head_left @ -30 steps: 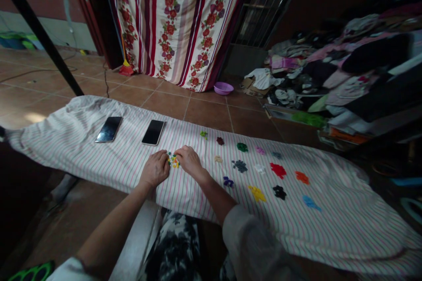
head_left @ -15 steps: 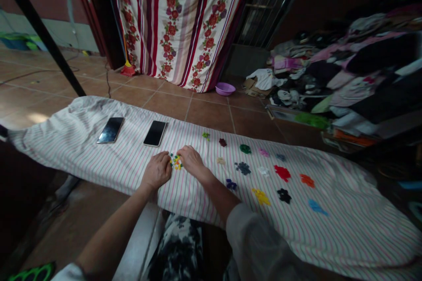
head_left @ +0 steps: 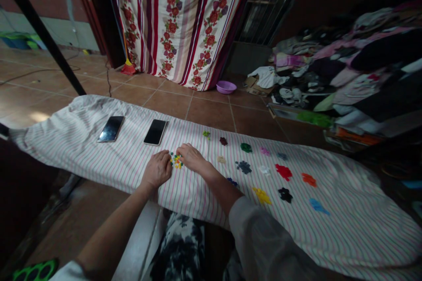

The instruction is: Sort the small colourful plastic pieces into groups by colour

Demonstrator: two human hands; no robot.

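Note:
A small mixed pile of tiny yellow, green, orange and white pieces (head_left: 178, 161) lies on the striped cloth (head_left: 194, 193). My left hand (head_left: 158, 168) rests at the left edge of this pile, its fingers curled and bunched together. From the other side my right hand (head_left: 191, 156) reaches in, fingertips pinched down at the pile's upper right edge. What either hand's fingers hold, if anything, is too small to tell. To the right lie single-colour heaps, among them dark grey pieces (head_left: 244, 167), red pieces (head_left: 284, 172) and yellow pieces (head_left: 262, 195). My right forearm partly covers dark blue pieces (head_left: 232, 181).
Two phones, one at the left (head_left: 111, 129) and one nearer the pile (head_left: 155, 132), lie flat on the cloth. Beyond the table are a purple basin (head_left: 226, 87), a floral curtain (head_left: 187, 26) and a heap of clothes (head_left: 329, 66). A black pole (head_left: 42, 30) slants at the left.
My right hand has shifted very slightly at the pile's edge, and its forearm now covers more of the dark blue pieces. The left hand stays in nearly the same place.

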